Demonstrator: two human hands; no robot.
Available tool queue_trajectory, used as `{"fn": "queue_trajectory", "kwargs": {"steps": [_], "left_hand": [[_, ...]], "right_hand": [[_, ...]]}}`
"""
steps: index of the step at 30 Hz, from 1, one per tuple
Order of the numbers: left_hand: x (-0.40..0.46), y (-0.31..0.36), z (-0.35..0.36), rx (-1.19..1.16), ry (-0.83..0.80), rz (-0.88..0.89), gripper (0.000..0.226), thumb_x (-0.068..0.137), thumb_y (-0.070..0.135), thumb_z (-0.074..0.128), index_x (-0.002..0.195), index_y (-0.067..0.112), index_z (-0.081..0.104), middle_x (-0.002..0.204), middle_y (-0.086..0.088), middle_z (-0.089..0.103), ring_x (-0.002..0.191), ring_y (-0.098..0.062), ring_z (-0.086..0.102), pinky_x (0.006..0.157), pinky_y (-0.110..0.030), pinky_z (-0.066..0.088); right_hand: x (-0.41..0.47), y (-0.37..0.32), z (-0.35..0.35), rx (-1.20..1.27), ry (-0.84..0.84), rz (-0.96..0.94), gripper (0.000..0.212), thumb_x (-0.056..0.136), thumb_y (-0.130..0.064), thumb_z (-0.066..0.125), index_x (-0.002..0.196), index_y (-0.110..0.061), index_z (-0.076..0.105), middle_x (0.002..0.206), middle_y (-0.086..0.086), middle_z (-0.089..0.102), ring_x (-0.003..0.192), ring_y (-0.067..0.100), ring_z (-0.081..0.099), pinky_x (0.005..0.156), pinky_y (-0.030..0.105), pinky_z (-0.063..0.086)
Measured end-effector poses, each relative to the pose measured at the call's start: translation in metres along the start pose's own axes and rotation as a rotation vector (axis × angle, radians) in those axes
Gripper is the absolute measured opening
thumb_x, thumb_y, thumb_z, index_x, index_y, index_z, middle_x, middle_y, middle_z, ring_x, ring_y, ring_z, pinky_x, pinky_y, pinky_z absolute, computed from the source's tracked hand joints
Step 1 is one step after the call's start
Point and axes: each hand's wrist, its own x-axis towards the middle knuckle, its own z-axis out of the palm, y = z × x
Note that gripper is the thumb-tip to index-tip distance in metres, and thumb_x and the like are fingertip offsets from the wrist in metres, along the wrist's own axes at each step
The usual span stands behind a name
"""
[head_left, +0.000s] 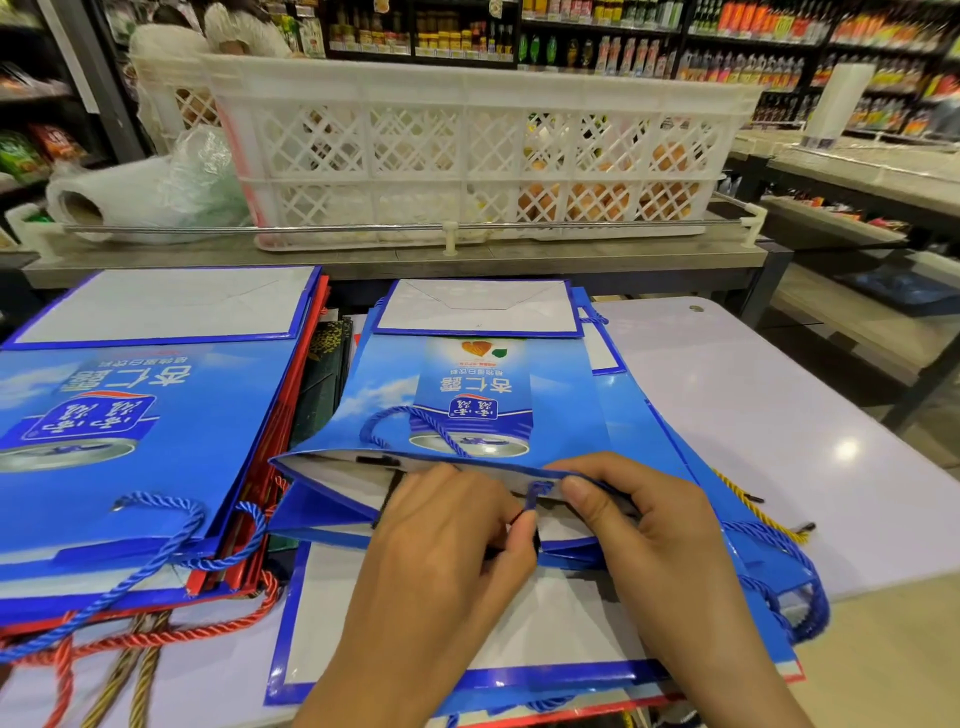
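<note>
Head view looks down on a pale surface (779, 415) in a shop, and a white crate (467, 145) stands beyond its far edge. A stack of bags (130, 441) lies flat along the left edge. Just beside it, toward the middle of the near edge, a blue bag (467, 384) lies on other flat bags, its mouth propped open toward the person. The right hand (654, 525) grips the upper rim of that mouth, thumb pressed on top and fingers curled beneath. The left hand (447, 535) pinches the end of a blue cord (537, 493) between thumb and forefinger, right at the rim and beside the right thumb. The step in hand looks like fitting the cord handle through the hole in the rim. The next move likely calls for holding the rim steady while the cord end is drawn through and secured inside, without tearing the paper.
</note>
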Motion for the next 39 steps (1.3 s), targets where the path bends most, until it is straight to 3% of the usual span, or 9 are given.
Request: {"fn": "queue_trajectory", "kwargs": {"steps": [5,9,11,14,17,23,30,35,39], "left_hand": [[-0.003,0.007,-0.012,-0.008,0.098,0.023,0.018,0.091,0.032,0.058,0.091,0.015,0.062,0.076,0.005,0.058,0.073,-0.010,0.051,0.067,-0.026,0.043],[0.001,0.001,-0.019,0.304,0.160,0.046,0.025,0.089,0.034,0.057,0.110,0.019,0.057,0.096,-0.004,0.069,0.092,-0.019,0.055,0.084,-0.033,0.035],[0.007,-0.011,-0.019,0.394,0.047,0.073,0.029,0.090,0.040,0.054,0.105,0.018,0.066,0.097,-0.001,0.069,0.091,-0.022,0.060,0.084,-0.036,0.037],[0.014,-0.025,-0.023,0.422,-0.053,0.157,0.038,0.098,0.038,0.043,0.083,0.016,0.070,0.075,0.002,0.066,0.066,-0.025,0.061,0.066,-0.034,0.036],[0.017,-0.027,-0.025,0.419,-0.040,0.235,0.037,0.098,0.033,0.046,0.074,0.015,0.067,0.067,0.002,0.061,0.059,-0.022,0.054,0.061,-0.031,0.033],[0.006,-0.032,-0.013,0.367,0.035,0.219,0.038,0.098,0.033,0.049,0.070,0.013,0.067,0.063,0.001,0.059,0.055,-0.023,0.053,0.059,-0.032,0.036],[-0.001,-0.032,-0.012,0.346,0.029,0.218,0.031,0.095,0.029,0.055,0.073,0.013,0.069,0.065,0.001,0.061,0.056,-0.024,0.055,0.058,-0.034,0.038],[-0.002,-0.033,-0.013,0.322,0.024,0.219,0.039,0.099,0.031,0.047,0.075,0.013,0.071,0.068,0.002,0.064,0.058,-0.022,0.058,0.059,-0.035,0.039],[-0.003,-0.032,-0.013,0.302,0.024,0.211,0.042,0.101,0.034,0.044,0.076,0.013,0.071,0.069,0.002,0.065,0.059,-0.022,0.059,0.059,-0.035,0.039]], "right_hand": [[-0.001,-0.003,0.000,0.023,-0.017,0.028,0.022,0.089,-0.007,0.060,0.082,-0.025,0.071,0.083,-0.018,0.070,0.085,-0.002,0.064,0.068,0.004,0.043],[-0.001,-0.005,-0.001,0.029,-0.028,0.043,0.024,0.089,-0.007,0.060,0.082,-0.028,0.069,0.084,-0.021,0.068,0.086,-0.005,0.062,0.068,0.003,0.042],[0.000,-0.006,-0.003,0.041,-0.049,0.059,0.024,0.088,-0.007,0.062,0.081,-0.028,0.070,0.083,-0.022,0.068,0.085,-0.006,0.062,0.069,0.003,0.042],[0.002,-0.007,-0.009,0.114,-0.068,0.116,0.016,0.087,-0.016,0.066,0.078,-0.027,0.074,0.087,-0.017,0.071,0.086,-0.004,0.063,0.073,0.004,0.043],[0.012,-0.009,-0.017,0.156,-0.152,0.182,0.029,0.078,-0.031,0.047,0.077,-0.025,0.076,0.097,-0.014,0.071,0.095,-0.004,0.062,0.081,0.006,0.042],[0.025,-0.009,-0.014,-0.050,-0.301,0.220,0.016,0.086,-0.021,0.066,0.071,-0.021,0.072,0.091,-0.010,0.068,0.085,-0.002,0.062,0.074,0.005,0.042],[0.021,-0.001,-0.008,0.087,-0.165,0.315,0.022,0.092,-0.020,0.058,0.071,-0.021,0.066,0.087,0.003,0.070,0.082,0.010,0.060,0.070,0.011,0.043],[0.019,0.003,-0.004,0.135,-0.081,0.291,0.025,0.096,-0.018,0.050,0.074,-0.018,0.062,0.084,-0.005,0.070,0.080,0.003,0.060,0.071,0.008,0.043],[0.017,0.004,-0.004,0.102,-0.061,0.280,0.024,0.096,-0.021,0.050,0.075,-0.021,0.063,0.091,0.001,0.069,0.086,0.013,0.060,0.071,0.009,0.042]]}}
